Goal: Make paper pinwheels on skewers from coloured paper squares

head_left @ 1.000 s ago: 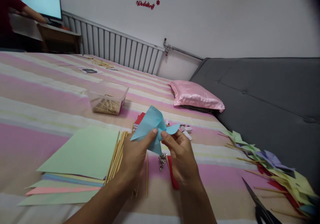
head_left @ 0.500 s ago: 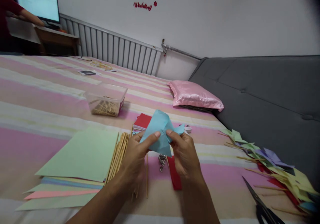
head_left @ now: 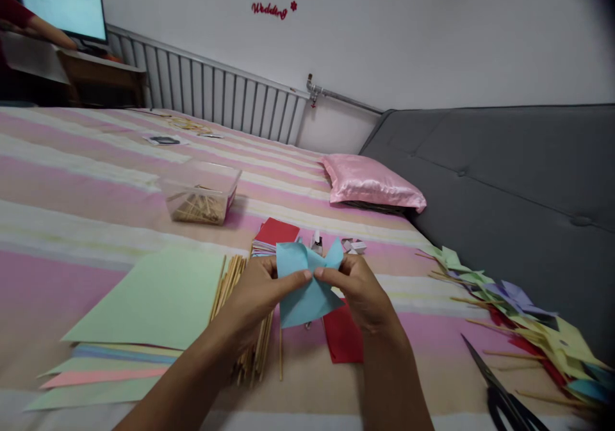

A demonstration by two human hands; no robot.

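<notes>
A light blue paper sheet (head_left: 307, 300), with corners curled toward its middle, is held up above the bed. My left hand (head_left: 262, 290) pinches its left side, thumb pressed near the centre. From the right, my right hand (head_left: 362, 287) pinches folded corners at the centre, its thumb close to the left thumb. Below the hands lie a red paper (head_left: 343, 335) and a bundle of thin wooden sticks (head_left: 262, 348). Just behind the blue sheet sits a stack of square papers with red on top (head_left: 277, 231). What lies directly under the sheet is mostly hidden.
Large coloured sheets (head_left: 148, 296) lie at left. A clear plastic box (head_left: 199, 194) holds short sticks. Black scissors (head_left: 500, 386) and a row of paper pinwheels (head_left: 519, 309) are at right. Farther back are a pink pillow (head_left: 372, 181) and another person's arm (head_left: 48, 31).
The blue sheet has turned and tipped in my hands, so a broad flap now hangs downward. My thumbs have come closer together at its centre. The view has shifted slightly.
</notes>
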